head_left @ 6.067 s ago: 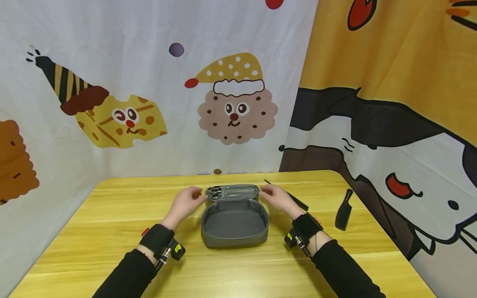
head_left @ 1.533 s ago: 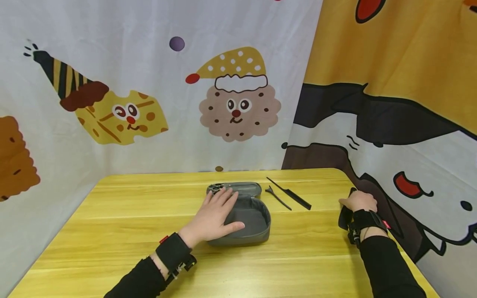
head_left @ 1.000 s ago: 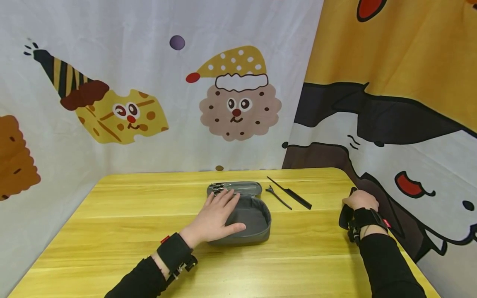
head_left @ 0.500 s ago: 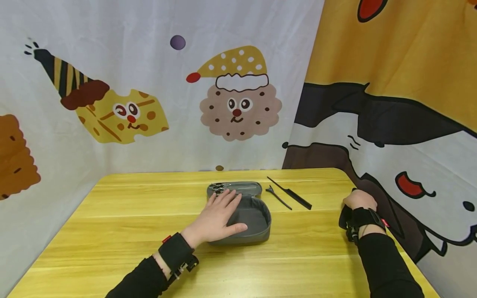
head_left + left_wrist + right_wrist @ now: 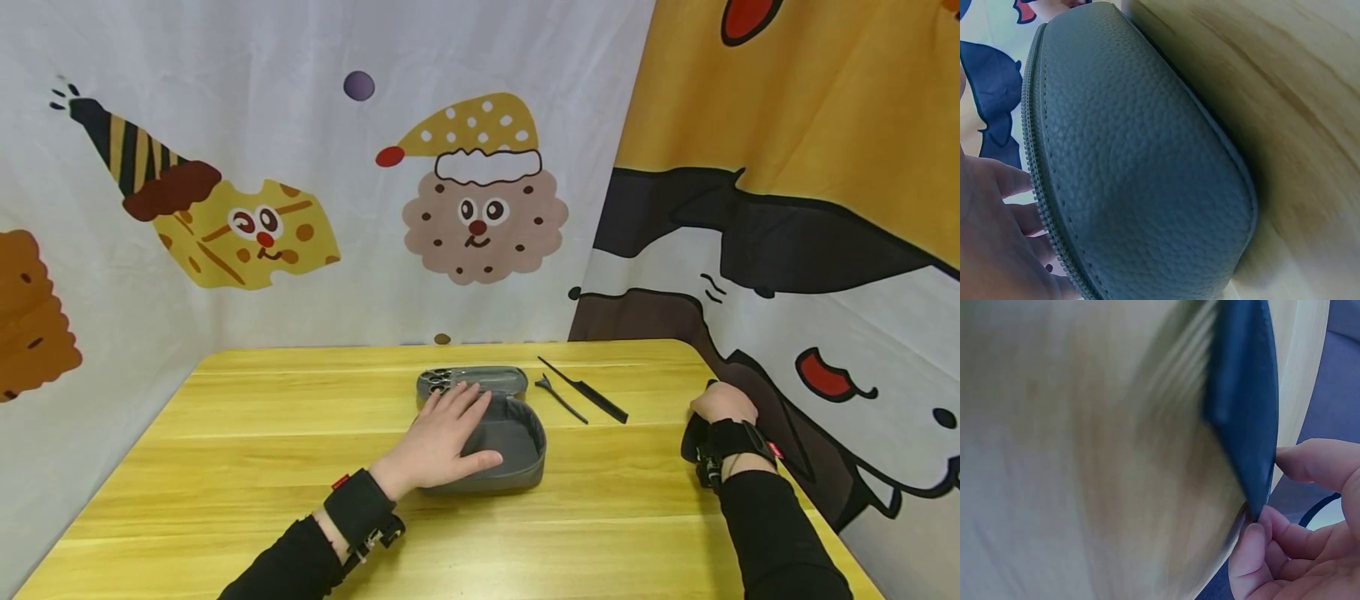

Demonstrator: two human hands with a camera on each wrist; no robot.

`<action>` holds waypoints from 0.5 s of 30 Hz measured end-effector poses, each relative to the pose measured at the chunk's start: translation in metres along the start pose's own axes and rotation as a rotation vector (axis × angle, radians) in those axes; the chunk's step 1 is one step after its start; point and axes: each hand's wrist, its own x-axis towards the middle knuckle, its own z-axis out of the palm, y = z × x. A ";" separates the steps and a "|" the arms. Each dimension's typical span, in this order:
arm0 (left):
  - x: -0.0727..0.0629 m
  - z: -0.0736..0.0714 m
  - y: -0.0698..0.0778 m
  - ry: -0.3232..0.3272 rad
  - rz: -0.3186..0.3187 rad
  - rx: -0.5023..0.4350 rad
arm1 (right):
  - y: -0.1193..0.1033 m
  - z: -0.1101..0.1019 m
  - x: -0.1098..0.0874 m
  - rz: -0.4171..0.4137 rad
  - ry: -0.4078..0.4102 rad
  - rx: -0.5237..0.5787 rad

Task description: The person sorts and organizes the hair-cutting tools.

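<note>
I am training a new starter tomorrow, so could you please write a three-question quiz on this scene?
1. How many tools lie on the table between the gray case and the wide comb?
2. True or false: the case is closed.
3. Fill in: the wide comb is held in the ____ hand.

Key:
1. Two: the hair clip and the tail comb.
2. False; it is open.
3. Right hand.

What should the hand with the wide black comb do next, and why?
Maybe the right hand should bring the wide black comb to the gray case, because it grips that comb and the case stands open, off to its left.
</note>
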 end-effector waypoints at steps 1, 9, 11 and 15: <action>0.000 0.000 0.000 -0.001 -0.001 0.001 | 0.001 0.000 0.000 -0.002 0.003 0.004; 0.000 0.000 0.001 0.004 0.009 -0.006 | 0.003 -0.001 -0.003 -0.005 0.029 0.036; 0.000 0.000 0.002 0.007 0.010 -0.011 | 0.003 -0.001 -0.003 -0.006 0.030 0.042; 0.001 -0.001 0.004 0.010 0.012 -0.014 | 0.002 -0.002 -0.004 0.002 0.033 0.039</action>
